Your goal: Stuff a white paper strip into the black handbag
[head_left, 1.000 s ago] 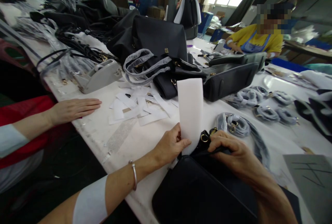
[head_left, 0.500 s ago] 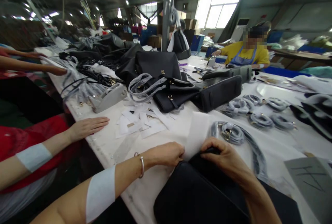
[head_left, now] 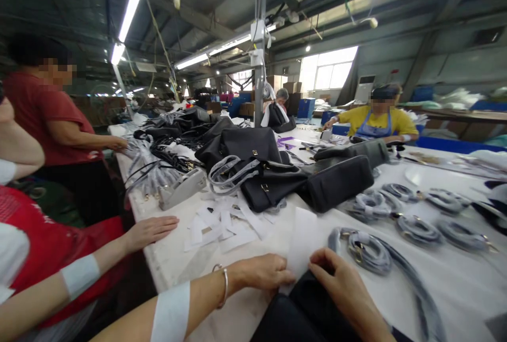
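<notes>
1. Spread right across the middle, the white surface [head_left: 170, 268] runs from lower centre to far right.
2. Upper centre, a heap of black bags [head_left: 249, 144], leaning and overlapping.
3. Down at bottom centre, here's the one being worked: a dark bag [head_left: 301, 318], cut off by the frame's lower edge.
4. Right of centre, a coil of wrapped strap [head_left: 368, 252], its long tail curving toward the lower right.
5. Left of centre, scattered paper scraps [head_left: 225, 226], and beside them a co-worker's hand [head_left: 154, 230], flat on the surface.
6. Lower centre, the left hand [head_left: 269, 272], its grip pinched on the lower left edge of a white strip [head_left: 303, 236]; the strip stands up at the dark bag's top. Opposite, the right hand [head_left: 340, 276] bends its fingers at the bag's upper edge; clasping or merely touching, I can't tell.
7. Smallest, a bracelet [head_left: 225, 286] on the left wrist.
</notes>
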A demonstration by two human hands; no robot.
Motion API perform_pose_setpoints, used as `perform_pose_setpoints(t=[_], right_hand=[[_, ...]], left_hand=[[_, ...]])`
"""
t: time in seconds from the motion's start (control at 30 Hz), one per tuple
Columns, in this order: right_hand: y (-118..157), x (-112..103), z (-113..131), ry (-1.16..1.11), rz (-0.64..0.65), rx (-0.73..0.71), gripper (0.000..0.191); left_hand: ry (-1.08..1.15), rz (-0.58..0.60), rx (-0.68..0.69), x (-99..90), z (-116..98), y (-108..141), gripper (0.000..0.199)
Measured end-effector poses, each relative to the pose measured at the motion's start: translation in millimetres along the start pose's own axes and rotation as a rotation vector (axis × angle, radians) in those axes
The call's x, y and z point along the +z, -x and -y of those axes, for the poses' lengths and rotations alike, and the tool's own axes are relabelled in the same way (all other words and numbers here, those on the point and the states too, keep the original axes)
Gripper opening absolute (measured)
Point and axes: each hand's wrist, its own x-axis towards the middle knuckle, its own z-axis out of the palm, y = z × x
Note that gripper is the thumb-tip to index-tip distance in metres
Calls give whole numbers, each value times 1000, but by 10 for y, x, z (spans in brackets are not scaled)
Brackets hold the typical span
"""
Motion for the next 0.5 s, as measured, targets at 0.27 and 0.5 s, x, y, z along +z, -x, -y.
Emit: perform_pose_setpoints(t=[0.27,0.5], right_hand=[[-18,110,-110,-310,-78,61,23],[2,107,-7,-197,-85,65,18]], left_hand=[[-356,198,128,-75,12,-2,21],[106,201,-34,-30,236,123,18]])
